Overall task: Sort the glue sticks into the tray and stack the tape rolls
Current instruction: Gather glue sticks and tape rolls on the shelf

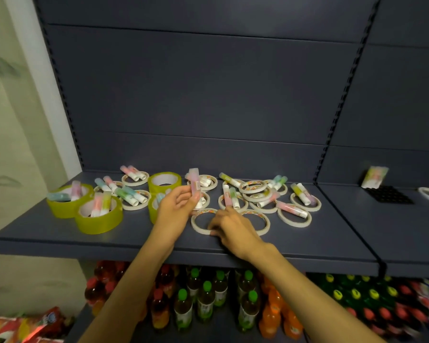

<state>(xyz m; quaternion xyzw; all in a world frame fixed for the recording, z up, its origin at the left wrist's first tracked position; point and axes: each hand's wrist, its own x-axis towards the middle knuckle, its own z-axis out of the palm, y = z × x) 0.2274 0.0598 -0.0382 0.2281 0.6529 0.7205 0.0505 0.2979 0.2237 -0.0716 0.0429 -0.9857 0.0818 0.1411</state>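
Note:
Several pastel glue sticks and tape rolls lie scattered on a dark blue shelf [307, 243]. My left hand [176, 206] holds a pink glue stick [194, 183] upright between thumb and fingers. My right hand [230, 226] rests over a thin white tape roll [200, 222], its fingers curled at the roll's near edge and blurred. More thin white rolls [294, 217] with glue sticks [301, 194] on them lie to the right. Wide yellow-green tape rolls [98, 219] stand at the left with glue sticks inside. A black tray [389, 195] sits far right.
A pack of glue sticks [374, 177] leans behind the black tray on the neighbouring shelf section. Below the shelf stand drink bottles [204, 303] with green caps, orange bottles and red ones. Snack bags [22, 328] lie at the bottom left.

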